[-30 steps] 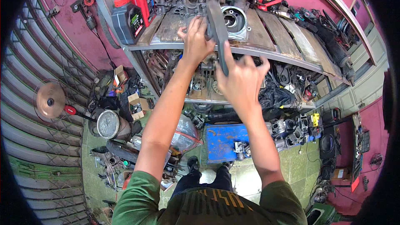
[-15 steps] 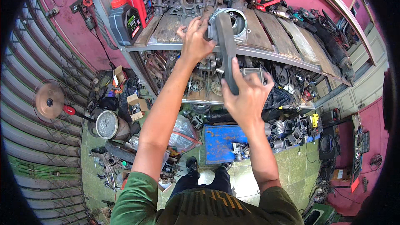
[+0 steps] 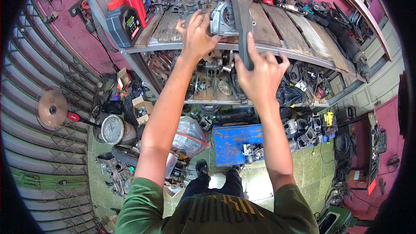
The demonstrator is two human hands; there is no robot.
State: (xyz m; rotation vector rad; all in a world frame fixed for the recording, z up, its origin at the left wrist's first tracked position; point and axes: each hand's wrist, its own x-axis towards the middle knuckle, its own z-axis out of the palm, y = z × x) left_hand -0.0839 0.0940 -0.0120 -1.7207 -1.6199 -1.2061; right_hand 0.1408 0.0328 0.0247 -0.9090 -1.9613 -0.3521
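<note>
A silvery metal engine casing [image 3: 220, 22] with a round opening rests near the front edge of the upper shelf. My left hand [image 3: 198, 39] is at its left side, fingers spread and thumb pointing at the casing's lower edge; I cannot tell whether it touches. My right hand [image 3: 261, 76] grips the near end of a long, flat, dark grey bar [image 3: 241, 15], index finger stretched along it. The bar stands out away from me, in front of the casing, and hides its right part. Whether bar and casing touch cannot be made out.
Red and dark oil bottles [image 3: 125, 25] stand at the shelf's left end. Greasy engine parts [image 3: 188, 1] line its back. More parts fill the lower shelf [image 3: 208, 101]. On the floor are a blue board [image 3: 229, 145], a lidded bucket [image 3: 113, 129] and a fan [image 3: 52, 109].
The casing has turned and tilted, so its round opening shows differently. The bar has swung more upright, its far end higher. My left hand's fingers have spread and moved slightly left.
</note>
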